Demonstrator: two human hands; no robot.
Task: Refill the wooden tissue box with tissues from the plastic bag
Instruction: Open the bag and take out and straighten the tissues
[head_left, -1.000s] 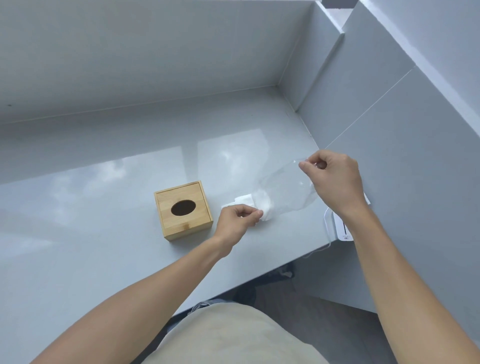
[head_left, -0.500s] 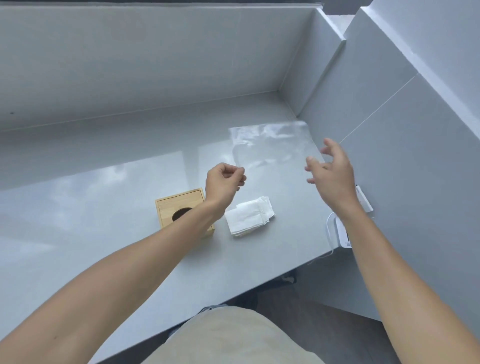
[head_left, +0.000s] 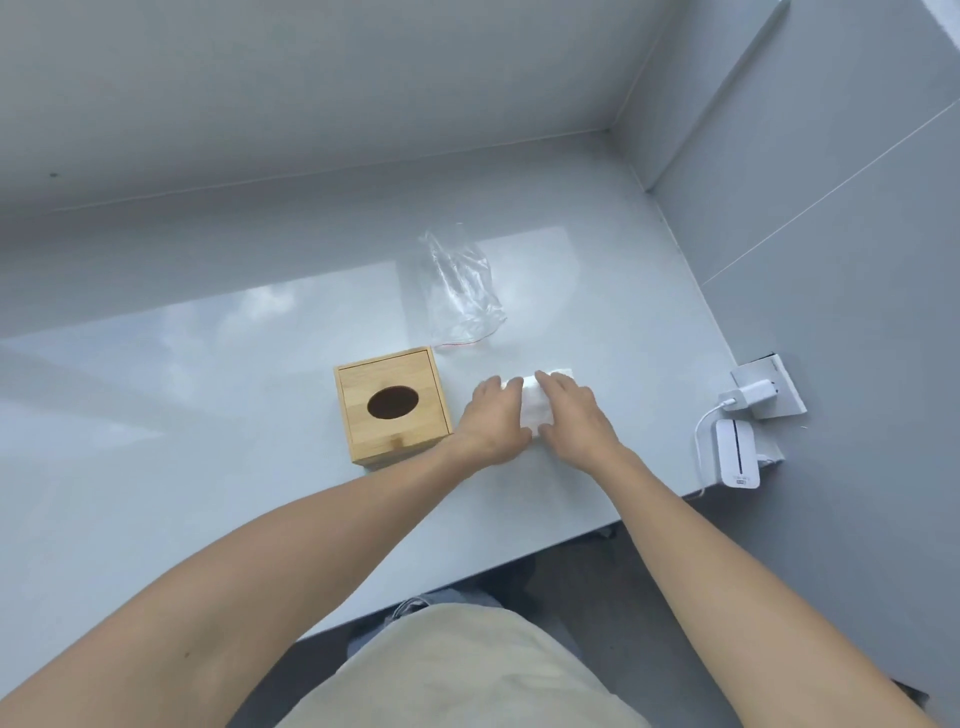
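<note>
The wooden tissue box (head_left: 392, 404), with a dark oval slot in its lid, stands on the grey counter (head_left: 208, 467). Just to its right lies a white stack of tissues (head_left: 536, 404). My left hand (head_left: 493, 421) presses against the stack's left side and my right hand (head_left: 574, 410) against its right side, so most of the stack is hidden between them. The clear plastic bag (head_left: 462, 291) lies crumpled and empty on the counter behind the tissues, apart from both hands.
A white charger (head_left: 748, 397) is plugged into a wall socket at the right, and a white device (head_left: 737, 452) with a cable sits at the counter's right edge. Grey walls close the counter at the back and right. The counter's front edge runs near my body.
The plastic bag dropped from the air onto the counter behind the tissues. Both hands came down from above and now clasp the tissue stack from either side.
</note>
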